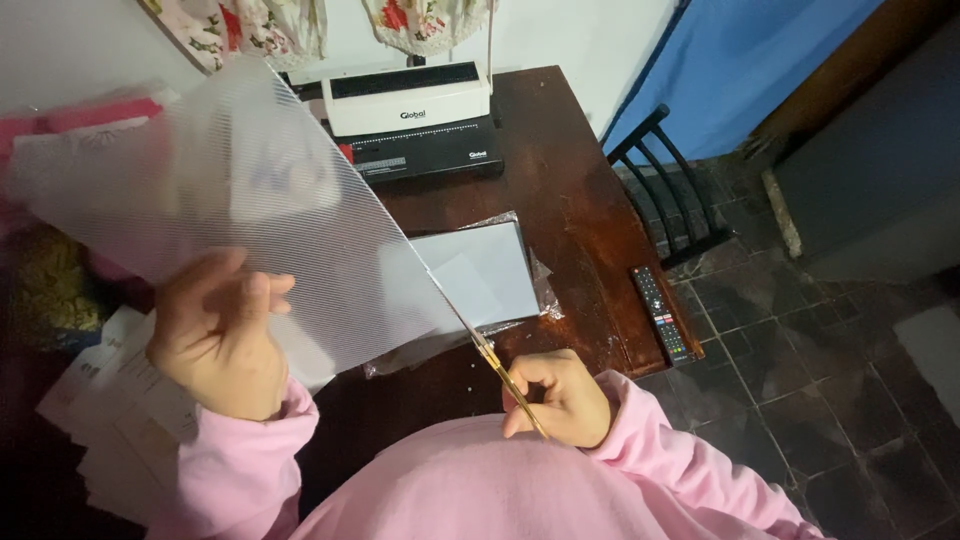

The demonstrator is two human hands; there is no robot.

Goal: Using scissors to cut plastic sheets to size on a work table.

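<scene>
Head view, looking down over pink sleeves.

Left hand (218,345): raised, fingers closed on lower edge of sheet (240,210). Sheet translucent, ribbed with fine lines, tilted, held above counter (580,190), spreading up and away from the left hand, blurred at far edge.

Right hand (562,398): closed around handles of scissors (500,370), close to the body. Scissors slim, gold-coloured, blades pointing up and left from the right hand, meeting right edge of sheet; blade tips hard to make out.

Just beyond the right hand, on counter: white sheets (480,275) lying flat on clear wrap, partly covered by the held sheet.

Further beyond both hands, at far edge of counter: binding machine (415,120), white top, black base.

Right of the right hand, near counter edge: remote (660,312), black, lying flat.

Below and left of the left hand: papers (110,400), white, loosely stacked, dim.

Far right of the right hand, off counter: black chair (665,185) on dark tiled floor (840,400), blue cloth (740,60) behind.

Above, beyond the sheet: floral fabric (260,25) against wall.
</scene>
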